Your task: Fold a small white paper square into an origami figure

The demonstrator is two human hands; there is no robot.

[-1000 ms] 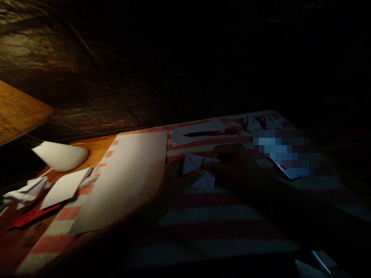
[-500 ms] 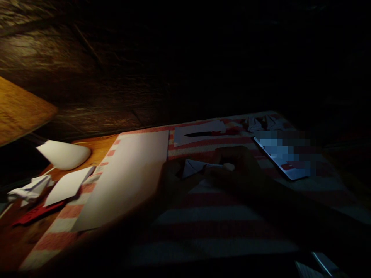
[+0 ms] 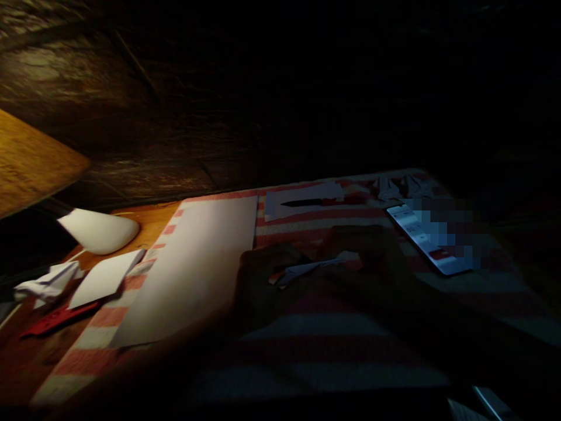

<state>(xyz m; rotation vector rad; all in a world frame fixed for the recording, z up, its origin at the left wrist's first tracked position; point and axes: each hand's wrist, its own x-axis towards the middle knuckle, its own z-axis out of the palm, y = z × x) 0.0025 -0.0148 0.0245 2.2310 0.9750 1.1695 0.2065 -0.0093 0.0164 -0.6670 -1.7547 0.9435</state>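
A small piece of folded paper (image 3: 307, 268) is held between both hands over the striped cloth, seen nearly edge-on. My left hand (image 3: 267, 283) grips its left end, fingers curled around it. The fingers of my right hand (image 3: 368, 257) are closed on the right end. Both hands lie in deep shadow, so single fingers are hard to make out. Left of my left hand lies a large white sheet of paper (image 3: 197, 257). To the right of my right hand rests a phone (image 3: 421, 237) with its screen lit.
A knife (image 3: 311, 203) lies on a smaller paper sheet (image 3: 276, 207) at the back. Folded paper pieces (image 3: 388, 188) stand at the back right. On the left are a lamp (image 3: 100, 231), crumpled paper (image 3: 50, 283), a paper stack (image 3: 105, 279) and a red object (image 3: 56, 318). Red-and-white cloth (image 3: 307, 345) covers the table.
The folded paper has tipped from showing a white triangular face to a thin edge. My left hand has turned and closed further around it. The right hand stays nearly in place.
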